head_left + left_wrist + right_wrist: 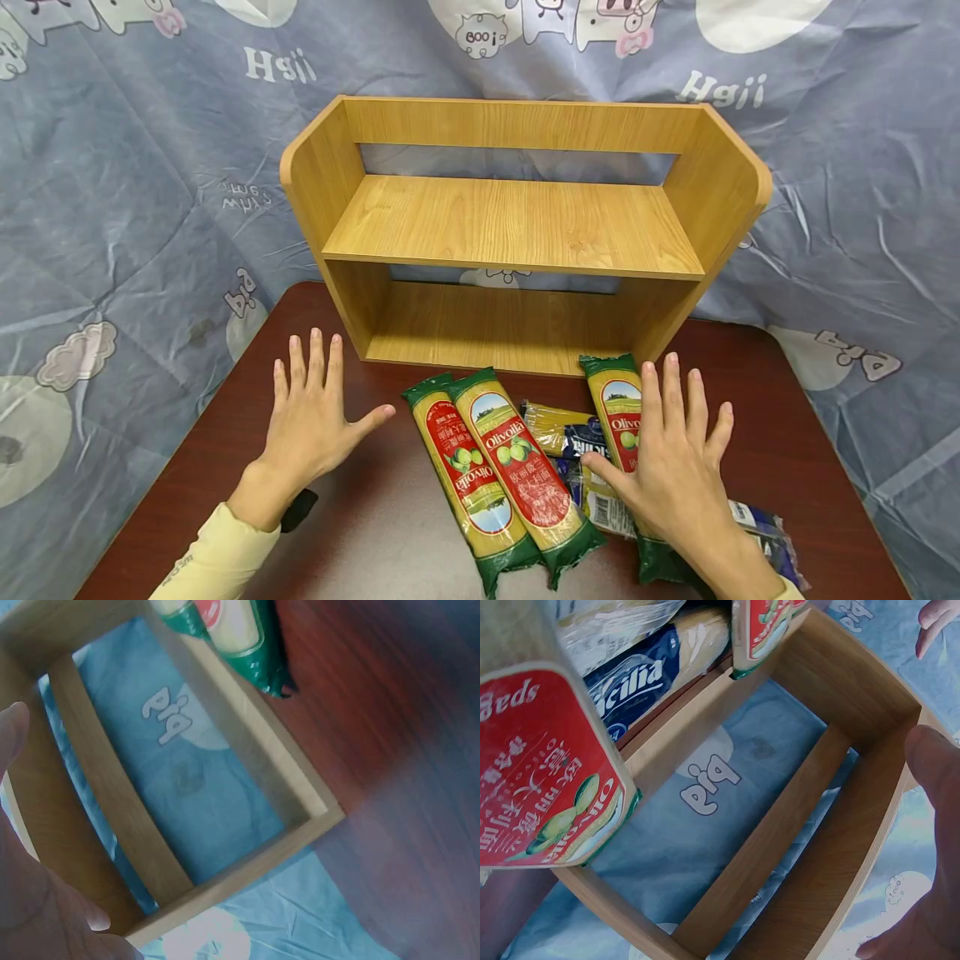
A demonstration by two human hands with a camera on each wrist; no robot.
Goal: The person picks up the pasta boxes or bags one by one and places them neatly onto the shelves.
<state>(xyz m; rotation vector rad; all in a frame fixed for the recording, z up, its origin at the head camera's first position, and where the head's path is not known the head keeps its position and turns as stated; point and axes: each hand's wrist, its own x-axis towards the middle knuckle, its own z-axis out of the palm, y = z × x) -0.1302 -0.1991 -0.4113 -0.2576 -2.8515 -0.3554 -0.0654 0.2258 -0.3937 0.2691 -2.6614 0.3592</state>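
Observation:
My left hand (311, 425) hovers over the left side of the table, fingers straight and spread, holding nothing. Two green-ended Olivoilà spaghetti packs, a left one (471, 479) and a right one (525, 467), lie side by side in the middle. My right hand (678, 467), also spread with straight fingers, is above a third Olivoilà pack (617, 400) and hides part of it. Under and beside that pack lie blue-labelled pasta packs (558, 429), one showing "Sicilia" lettering (641, 682) in the right wrist view. Another blue-and-clear pack (768, 533) shows past my right wrist.
A two-tier wooden shelf (513, 225) stands at the back of the dark red-brown table (360, 533). Behind it hangs a blue-grey printed cloth (150, 167), which also runs down both sides. The pack tops lie close to the shelf's front edge.

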